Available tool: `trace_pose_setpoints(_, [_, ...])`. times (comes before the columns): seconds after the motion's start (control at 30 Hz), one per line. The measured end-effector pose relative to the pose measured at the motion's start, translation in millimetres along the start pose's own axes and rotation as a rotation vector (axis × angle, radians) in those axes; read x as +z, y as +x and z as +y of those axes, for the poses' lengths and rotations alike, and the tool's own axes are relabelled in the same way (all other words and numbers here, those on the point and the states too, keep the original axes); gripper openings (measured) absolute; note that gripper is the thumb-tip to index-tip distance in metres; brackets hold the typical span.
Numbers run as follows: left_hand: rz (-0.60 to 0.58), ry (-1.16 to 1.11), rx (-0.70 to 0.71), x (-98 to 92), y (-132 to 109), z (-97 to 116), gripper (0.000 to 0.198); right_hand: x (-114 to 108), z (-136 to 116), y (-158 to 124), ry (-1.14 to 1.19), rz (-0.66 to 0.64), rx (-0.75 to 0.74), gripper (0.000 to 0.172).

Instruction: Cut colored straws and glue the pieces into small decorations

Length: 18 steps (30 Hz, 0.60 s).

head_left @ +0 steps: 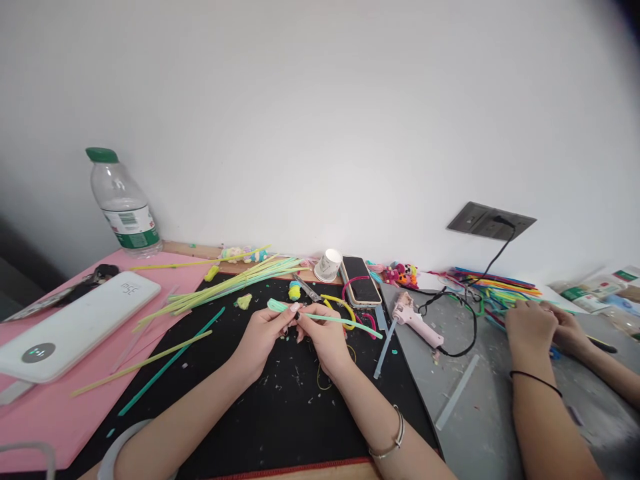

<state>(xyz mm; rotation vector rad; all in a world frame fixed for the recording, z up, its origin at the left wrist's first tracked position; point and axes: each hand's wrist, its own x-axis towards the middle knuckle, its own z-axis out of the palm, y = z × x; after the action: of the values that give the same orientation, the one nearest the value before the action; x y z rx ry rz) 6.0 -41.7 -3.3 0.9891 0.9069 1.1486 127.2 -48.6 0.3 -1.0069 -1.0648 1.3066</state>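
Above the black mat, my left hand (263,337) and my right hand (324,339) meet, both with closed fingers. Between them they grip a mint-green pipe cleaner (355,322). Its folded or bundled end pokes out past the left thumb, and a long straight length runs out to the right beyond the right hand. The fingertips partly hide the middle of it. Just behind the hands lie a small blue-and-yellow piece (295,289), scissors (311,292) and a curved yellow pipe cleaner (343,308).
Yellow-green pipe cleaners (240,283) spread across the black mat (300,427) and pink sheet (175,267). A paper cup (329,265), phone (361,283) and corded pink glue gun (416,321) stand behind. A bottle (127,213) and power bank (85,327) are left; another person's hands (533,327) work right.
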Motion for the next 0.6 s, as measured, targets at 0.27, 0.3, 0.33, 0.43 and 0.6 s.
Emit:
trace_pose_setpoints(0.27, [0.110, 0.005, -0.030, -5.8, 3, 1, 0.043, -6, -1, -2, -0.070, 0.009, -0.050, 0.019])
trace_pose_setpoints(0.3, [0.116, 0.052, -0.018, -7.2, 3, 1, 0.043, -7, -2, -3, -0.085, -0.001, -0.053, 0.020])
trace_pose_setpoints(0.33, [0.126, 0.115, 0.001, -8.5, 4, 1, 0.042, -8, -3, -3, -0.101, -0.012, -0.054, 0.021])
trace_pose_setpoints(0.43, [0.156, 0.337, 0.103, -12.0, 6, 3, 0.040, -11, -5, -2, -0.154, -0.030, -0.047, 0.026])
trace_pose_setpoints(0.6, [-0.129, 0.518, 0.188, -15.0, 4, 10, 0.031, -22, -5, 3, -0.207, -0.017, -0.084, 0.032])
